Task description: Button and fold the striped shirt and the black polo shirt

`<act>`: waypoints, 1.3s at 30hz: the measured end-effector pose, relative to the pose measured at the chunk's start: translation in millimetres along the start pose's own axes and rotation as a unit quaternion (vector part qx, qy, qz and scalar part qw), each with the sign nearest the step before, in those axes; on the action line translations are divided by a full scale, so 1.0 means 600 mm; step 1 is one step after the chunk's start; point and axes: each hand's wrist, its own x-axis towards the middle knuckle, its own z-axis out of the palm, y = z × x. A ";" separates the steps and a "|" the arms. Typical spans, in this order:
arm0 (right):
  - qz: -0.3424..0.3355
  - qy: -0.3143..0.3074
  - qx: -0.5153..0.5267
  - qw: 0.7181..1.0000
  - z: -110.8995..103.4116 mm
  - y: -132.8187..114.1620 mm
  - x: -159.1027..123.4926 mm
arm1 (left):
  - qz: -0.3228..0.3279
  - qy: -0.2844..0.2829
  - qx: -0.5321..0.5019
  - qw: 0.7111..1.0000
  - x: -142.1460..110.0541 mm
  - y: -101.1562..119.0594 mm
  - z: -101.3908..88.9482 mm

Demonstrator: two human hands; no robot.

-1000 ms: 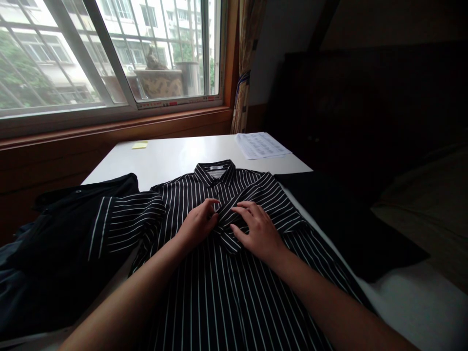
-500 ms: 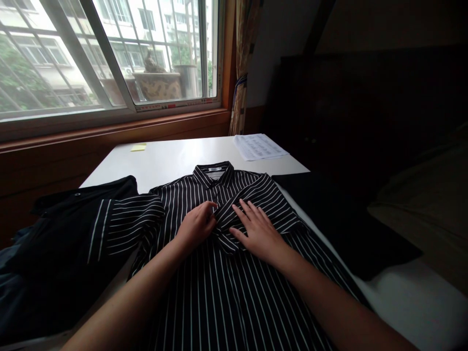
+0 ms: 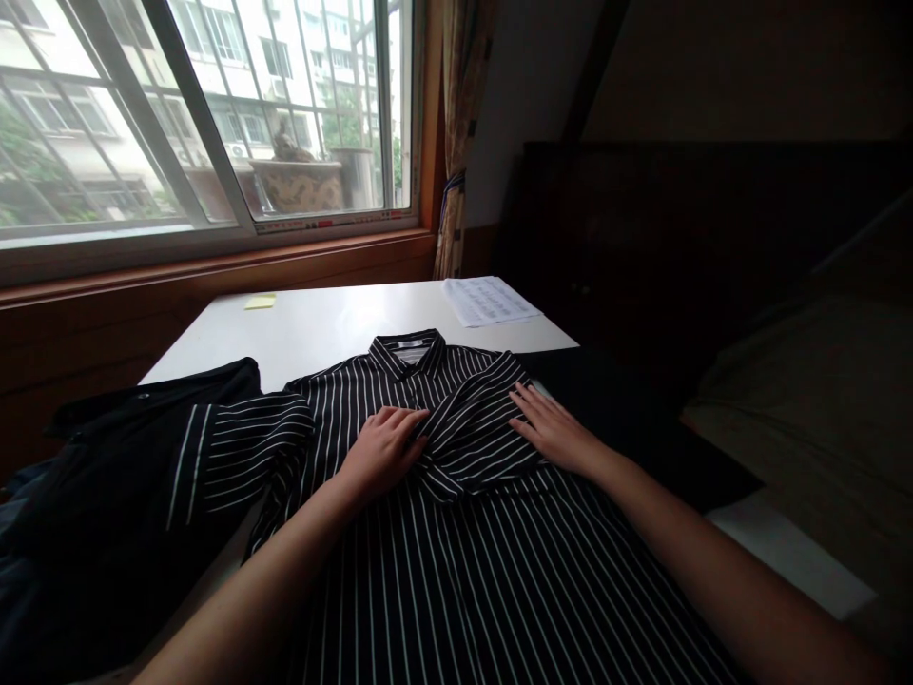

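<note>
A black shirt with white stripes [image 3: 442,571] lies front up on the table, its collar pointing away from me. One sleeve [image 3: 485,433] is folded inward across the chest. My left hand [image 3: 383,445] is closed on the cuff end of this folded sleeve near the shirt's middle, thumb below the fingers. With fingers spread, my right hand [image 3: 556,428] rests flat on the outer part of the fold, by the shirt's right side. The other sleeve [image 3: 246,442] stretches out to the left over dark clothing.
Dark clothes [image 3: 121,514] are heaped at the left, and black cloth [image 3: 642,428] lies at the right. On the white table [image 3: 335,309] are a yellow sticky note [image 3: 261,301] and printed sheets [image 3: 492,303]. A barred window [image 3: 285,114] and a tied curtain [image 3: 456,152] stand behind.
My right hand has slid right to the shirt's outer edge, and the sleeve lies flatter across the chest. My left hand stays at the cuff. The camera view has shifted slightly.
</note>
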 end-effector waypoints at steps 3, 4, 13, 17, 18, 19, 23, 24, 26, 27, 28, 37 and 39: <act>-0.004 0.002 -0.014 1.000 -0.009 0.004 0.001 | -0.003 -0.026 0.025 0.999 -0.004 0.001 0.001; -0.004 0.009 -0.019 1.000 -0.013 0.000 0.004 | -0.005 -0.034 0.032 0.999 -0.006 0.002 0.002; -0.027 0.071 -0.001 0.997 -0.036 -0.082 0.102 | -0.007 -0.082 0.053 0.995 -0.016 0.004 -0.003; 0.011 0.014 0.028 0.999 -0.017 -0.084 0.138 | -0.025 -0.110 0.044 0.993 -0.022 0.000 -0.011; 0.020 0.006 0.029 0.999 -0.012 -0.078 0.142 | -0.035 -0.121 0.037 0.991 -0.022 -0.002 -0.014; 0.026 0.005 0.030 0.999 -0.006 -0.071 0.144 | -0.047 -0.129 0.030 0.990 -0.019 -0.005 -0.017; 0.037 0.012 0.026 0.999 0.007 -0.032 0.142 | -0.073 -0.120 0.053 0.989 0.015 -0.027 -0.025; 0.038 0.013 0.026 0.999 0.008 -0.024 0.141 | -0.068 -0.117 0.074 0.988 0.028 -0.034 -0.023; 0.035 0.014 0.026 0.999 0.008 -0.013 0.140 | -0.053 -0.119 0.114 0.985 0.059 -0.049 -0.014; 0.033 0.014 0.025 0.999 0.008 -0.009 0.139 | -0.050 -0.123 0.128 0.983 0.075 -0.055 -0.007; 0.031 0.015 0.025 0.999 0.008 -0.008 0.139 | -0.051 -0.126 0.138 0.981 0.091 -0.060 0.001; 0.030 0.024 0.030 0.999 0.004 -0.012 0.135 | -0.090 -0.119 0.165 0.975 0.221 -0.064 0.082; 0.034 0.021 0.033 0.999 0.001 -0.012 0.135 | -0.120 -0.116 0.166 0.972 0.236 -0.070 0.097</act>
